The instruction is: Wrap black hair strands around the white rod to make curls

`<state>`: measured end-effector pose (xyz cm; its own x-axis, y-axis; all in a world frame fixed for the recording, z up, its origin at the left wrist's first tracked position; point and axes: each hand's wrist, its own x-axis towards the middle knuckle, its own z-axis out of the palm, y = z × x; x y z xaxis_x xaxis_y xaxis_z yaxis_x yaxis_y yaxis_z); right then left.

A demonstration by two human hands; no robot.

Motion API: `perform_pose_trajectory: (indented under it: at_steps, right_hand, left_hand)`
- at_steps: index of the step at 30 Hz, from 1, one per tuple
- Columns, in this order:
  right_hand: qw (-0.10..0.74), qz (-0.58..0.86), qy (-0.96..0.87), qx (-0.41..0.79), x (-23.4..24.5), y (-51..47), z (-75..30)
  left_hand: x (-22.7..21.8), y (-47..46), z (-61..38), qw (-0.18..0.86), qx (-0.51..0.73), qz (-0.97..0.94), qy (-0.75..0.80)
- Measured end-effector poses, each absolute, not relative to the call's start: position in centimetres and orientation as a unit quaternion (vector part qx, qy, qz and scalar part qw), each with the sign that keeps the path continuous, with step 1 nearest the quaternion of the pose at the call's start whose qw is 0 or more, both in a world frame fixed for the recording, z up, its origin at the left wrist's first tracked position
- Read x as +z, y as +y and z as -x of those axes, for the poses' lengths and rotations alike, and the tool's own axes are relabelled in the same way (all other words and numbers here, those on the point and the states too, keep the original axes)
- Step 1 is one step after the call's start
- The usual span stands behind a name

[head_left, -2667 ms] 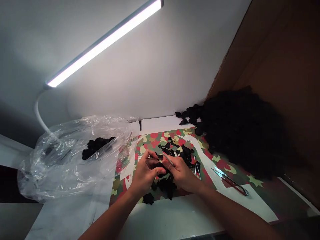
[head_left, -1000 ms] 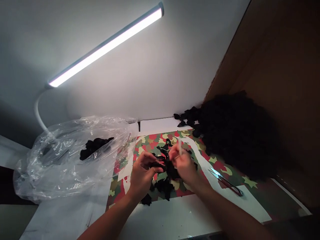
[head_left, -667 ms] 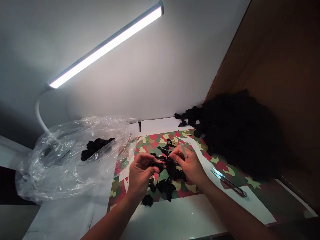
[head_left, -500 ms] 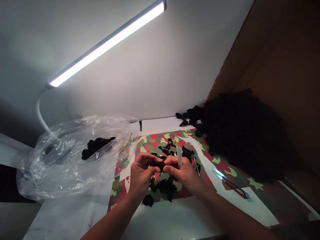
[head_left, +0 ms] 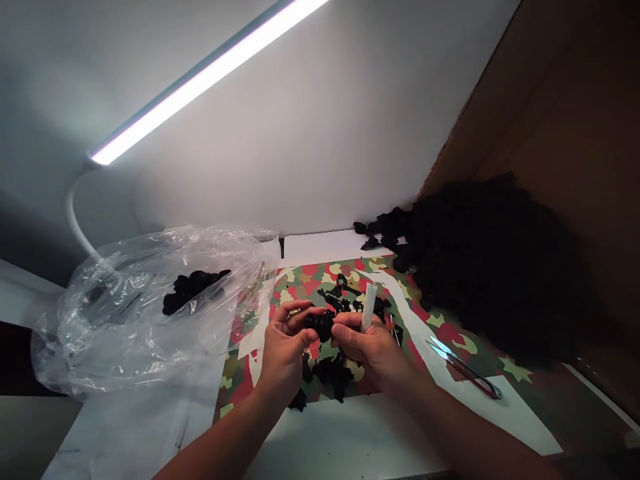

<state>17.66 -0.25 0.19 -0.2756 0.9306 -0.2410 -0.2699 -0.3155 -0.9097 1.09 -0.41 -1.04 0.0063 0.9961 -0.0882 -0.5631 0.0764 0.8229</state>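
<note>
My left hand [head_left: 284, 349] and my right hand [head_left: 373, 353] meet over a camouflage-patterned mat [head_left: 293, 288]. Both pinch a small black crumpled piece [head_left: 320, 324] between their fingertips. My right hand also grips a thin white stick [head_left: 369, 308] that points upward past the fingers. Several loose black pieces [head_left: 330, 370] lie on the mat under and behind the hands.
A clear plastic bag [head_left: 135, 313] with black pieces inside sits at the left. A big dark fluffy heap [head_left: 495, 260] fills the right side against a brown board. Red-handled snips [head_left: 465, 367] lie right of my hands. A lit lamp bar [head_left: 200, 77] hangs overhead.
My right hand drew back from the mat and turned the white stick upright, then closed in on the left hand. Both hands now pinch the same black piece.
</note>
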Motion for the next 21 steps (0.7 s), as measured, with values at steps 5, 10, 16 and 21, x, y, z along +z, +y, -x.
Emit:
perform_pose_trajectory:
  at_steps: [5, 10, 16, 21]
  right_hand:
    - [0.422, 0.415, -0.38, 0.711, 0.4, -0.1, -17.6]
    - [0.412, 0.414, -0.396, 0.709, 0.4, -0.2, -17.6]
    - [0.443, 0.492, -0.531, 0.528, -0.3, 1.0, -19.5]
    - [0.471, 0.578, -0.583, 0.323, -0.8, 3.9, -23.5]
  left_hand:
    - [-1.2, -0.3, -1.1, 0.673, 0.594, -0.264, 0.353]
    - [-1.4, -0.5, -1.2, 0.677, 0.575, -0.275, 0.368]
    - [0.5, -0.1, 0.3, 0.483, 0.531, -0.529, 0.453]
    - [4.5, 2.3, 7.7, 0.0, 0.518, -0.658, 0.546]
